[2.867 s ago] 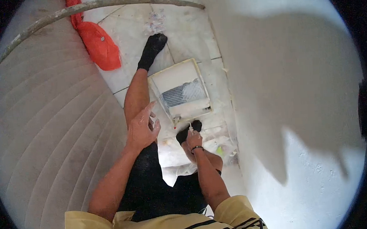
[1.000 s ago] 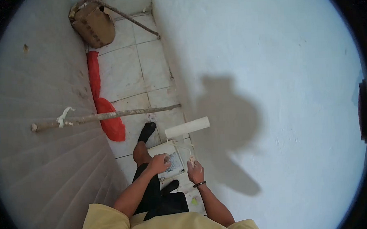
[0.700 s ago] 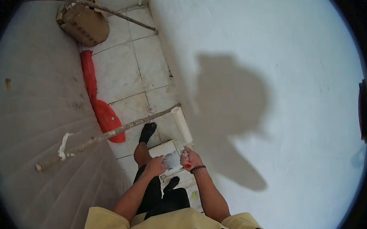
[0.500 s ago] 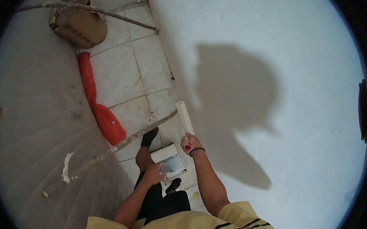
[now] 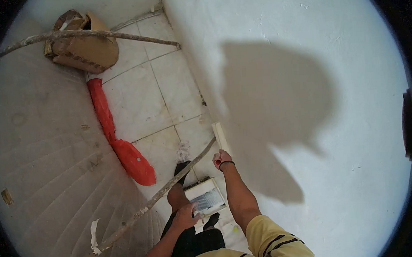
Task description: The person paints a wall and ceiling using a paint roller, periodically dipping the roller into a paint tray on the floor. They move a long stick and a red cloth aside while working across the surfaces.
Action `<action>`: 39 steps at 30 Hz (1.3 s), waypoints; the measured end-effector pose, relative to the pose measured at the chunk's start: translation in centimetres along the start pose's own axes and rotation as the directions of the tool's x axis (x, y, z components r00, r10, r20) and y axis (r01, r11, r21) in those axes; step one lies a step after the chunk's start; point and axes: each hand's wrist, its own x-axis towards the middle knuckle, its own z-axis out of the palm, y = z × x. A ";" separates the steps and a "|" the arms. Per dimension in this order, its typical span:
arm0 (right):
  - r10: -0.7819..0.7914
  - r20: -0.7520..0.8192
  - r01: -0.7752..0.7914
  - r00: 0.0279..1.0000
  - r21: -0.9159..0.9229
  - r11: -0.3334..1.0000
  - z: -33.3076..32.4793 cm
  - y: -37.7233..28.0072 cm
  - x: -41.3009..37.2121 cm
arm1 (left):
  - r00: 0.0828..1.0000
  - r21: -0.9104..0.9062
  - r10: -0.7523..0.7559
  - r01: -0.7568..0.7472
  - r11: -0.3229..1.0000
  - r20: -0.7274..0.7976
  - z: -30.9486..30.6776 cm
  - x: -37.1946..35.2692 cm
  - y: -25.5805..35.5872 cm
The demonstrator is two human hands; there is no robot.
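My right hand (image 5: 222, 160) is closed around the red handle of a long, narrow, cream-coated plastering trowel (image 5: 220, 136). Its blade points away from me and lies along the foot of the white wall (image 5: 281, 171); whether it touches the wall is hard to tell. Only the round end of the red handle shows below my fist. My left hand (image 5: 187, 216) is at my bent leg, fingers loosely apart with nothing in them. Close to it on the floor stands a white rectangular object (image 5: 209, 197) with a grey patterned panel.
A rough wooden pole (image 5: 160, 193) slants across in front of my legs, and another pole (image 5: 133, 37) crosses farther off. A torn cardboard box (image 5: 85, 53) and red cloth (image 5: 134, 161) lie by the grey sheeting (image 5: 46, 149) on the left. White tiles (image 5: 131, 99) cover the floor.
The view has shifted, so the poles, box and cloth appear lower. The trowel stays in my right hand, low by the wall. My left hand stays by my leg.
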 end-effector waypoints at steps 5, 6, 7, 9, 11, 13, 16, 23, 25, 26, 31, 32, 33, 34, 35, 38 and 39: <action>-0.127 0.016 0.127 0.992 0.006 0.992 -0.8 2.3 -2.8 | 0.999 -0.059 0.009 -0.006 0.998 0.045 -0.5 0.5 0.7; -0.154 0.023 0.154 0.988 0.005 0.988 -0.4 2.7 -4.3 | 0.999 -0.059 0.015 -0.012 0.998 0.050 -0.3 0.5 0.4; -0.182 -0.024 0.182 0.983 -0.026 0.983 -0.1 2.9 -6.0 | 0.999 -0.029 0.010 -0.009 1.000 0.047 0.0 0.6 0.1; -0.191 -0.021 0.191 0.981 -0.019 0.981 -0.4 3.0 -8.3 | 0.999 -0.003 0.014 -0.014 1.000 0.047 -0.2 0.1 0.9; -0.216 0.009 0.216 0.976 0.014 0.976 -0.8 3.3 -10.3 | 0.999 -0.058 0.039 -0.039 0.998 0.011 -0.6 0.1 1.9; -0.221 0.023 0.221 0.975 0.019 0.975 -1.3 3.8 -12.2 | 0.999 -0.141 0.018 -0.013 0.990 0.032 -1.0 0.4 3.3; -0.288 0.030 0.288 0.957 -0.014 0.958 -1.3 4.6 -15.7 | 0.999 -0.219 0.023 -0.028 0.975 -0.026 -1.8 1.2 5.8; -0.348 -0.036 0.347 0.937 -0.033 0.937 -1.2 6.4 -25.1 | 0.971 -0.814 -0.196 0.221 0.537 0.135 -3.0 3.4 11.1; -0.391 -0.043 0.389 0.919 -0.052 0.920 -0.9 7.0 -27.7 | 0.981 -0.837 -0.136 0.190 0.512 0.140 -4.2 2.6 13.5; -0.435 -0.044 0.432 0.899 -0.074 0.899 -1.1 7.5 -28.9 | 0.985 -0.860 -0.086 0.170 0.481 0.146 -4.7 2.0 14.6; -0.507 0.003 0.506 0.862 -0.080 0.859 -1.3 9.5 -33.1 | 0.984 -0.768 0.176 -0.087 0.635 0.034 -6.3 -0.7 18.2; -0.606 -0.051 0.593 0.794 -0.159 0.789 -0.9 10.1 -34.1 | 0.915 -0.643 0.392 -0.356 0.678 -0.093 -6.4 -1.2 18.4; -0.699 -0.091 0.665 0.710 -0.242 0.707 -0.6 10.6 -35.0 | 0.914 -0.640 0.396 -0.359 0.679 -0.093 -7.3 -1.9 19.6; -0.700 -0.088 0.667 0.709 -0.239 0.706 -0.4 11.0 -36.0 | 0.937 -0.743 0.348 -0.237 0.626 -0.005 -8.2 -2.5 20.9; -0.716 -0.073 0.696 0.695 -0.183 0.694 -0.5 11.5 -36.9 | 0.948 -0.822 0.306 -0.103 0.559 0.089 -8.7 -3.0 21.7; -0.712 -0.056 0.703 0.699 -0.129 0.700 -0.7 11.6 -37.4 | 0.948 -0.841 0.293 -0.057 0.538 0.123 -8.5 -3.8 21.6; -0.696 -0.054 0.686 0.715 -0.137 0.715 -0.9 11.5 -37.3 | 0.948 -0.839 0.292 -0.056 0.541 0.125 -8.2 -3.7 21.4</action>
